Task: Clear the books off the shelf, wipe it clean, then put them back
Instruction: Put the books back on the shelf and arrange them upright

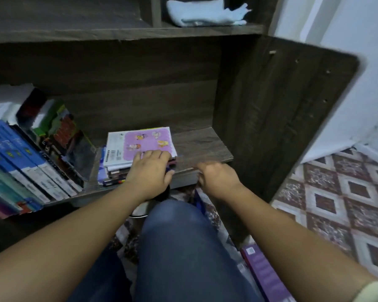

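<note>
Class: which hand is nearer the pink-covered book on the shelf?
Left. The left hand rests on the near edge of the pink-covered book; the right hand is to its right, at the front edge of the shelf, not touching it.

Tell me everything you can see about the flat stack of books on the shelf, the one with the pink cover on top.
The stack of books lies flat on the dark wood-look shelf, to the right of the leaning books. Its top cover looks like white-edged paper with a pink panel of small cartoon figures. Several thinner books sit beneath, edges facing front and slightly uneven. The left hand rests its fingers on the front right corner; whether it grips is unclear.
</note>
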### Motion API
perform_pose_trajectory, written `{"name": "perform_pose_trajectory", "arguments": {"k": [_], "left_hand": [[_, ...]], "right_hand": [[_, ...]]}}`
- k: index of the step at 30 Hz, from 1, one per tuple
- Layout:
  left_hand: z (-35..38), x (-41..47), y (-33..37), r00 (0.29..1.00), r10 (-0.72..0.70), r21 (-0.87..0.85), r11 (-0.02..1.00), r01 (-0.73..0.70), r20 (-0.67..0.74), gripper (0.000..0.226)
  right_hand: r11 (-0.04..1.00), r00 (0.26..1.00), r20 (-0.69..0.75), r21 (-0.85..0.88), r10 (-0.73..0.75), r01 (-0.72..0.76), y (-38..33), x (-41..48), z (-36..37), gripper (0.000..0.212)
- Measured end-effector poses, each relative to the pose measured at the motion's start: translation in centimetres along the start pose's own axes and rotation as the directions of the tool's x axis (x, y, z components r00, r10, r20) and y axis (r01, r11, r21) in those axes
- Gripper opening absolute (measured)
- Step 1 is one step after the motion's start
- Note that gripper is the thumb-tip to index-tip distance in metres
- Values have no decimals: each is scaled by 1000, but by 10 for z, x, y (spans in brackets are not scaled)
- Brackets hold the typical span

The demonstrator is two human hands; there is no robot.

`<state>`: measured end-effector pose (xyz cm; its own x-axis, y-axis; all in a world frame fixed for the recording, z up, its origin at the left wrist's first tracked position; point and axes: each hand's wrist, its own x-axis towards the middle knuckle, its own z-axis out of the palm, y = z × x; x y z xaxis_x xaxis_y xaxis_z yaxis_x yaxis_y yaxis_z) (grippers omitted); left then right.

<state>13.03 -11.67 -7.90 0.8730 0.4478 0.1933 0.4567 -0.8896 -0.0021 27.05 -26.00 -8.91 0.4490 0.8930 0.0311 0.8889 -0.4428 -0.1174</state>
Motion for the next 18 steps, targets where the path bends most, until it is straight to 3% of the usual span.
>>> {"name": "perform_pose_trajectory", "arguments": {"k": [3, 7, 11, 18], "left_hand": [[-7, 6, 48, 979, 191, -78, 980, -185, 69, 33], [0, 11, 118, 850, 470, -165, 882, -441, 238, 30], [20, 13, 188, 750, 581, -213, 814, -540, 316, 29], [68, 21, 257, 663, 645, -387, 762, -519, 380, 21]], "right_hand": [[994, 995, 44, 55, 93, -96, 28, -45, -7, 33], [965, 958, 201, 126, 202, -230, 80, -109, -2, 35], [906, 864, 372, 119, 339, -406, 136, -158, 29, 37], [789, 689, 446, -67, 571, -611, 201, -212, 102, 43]]}}
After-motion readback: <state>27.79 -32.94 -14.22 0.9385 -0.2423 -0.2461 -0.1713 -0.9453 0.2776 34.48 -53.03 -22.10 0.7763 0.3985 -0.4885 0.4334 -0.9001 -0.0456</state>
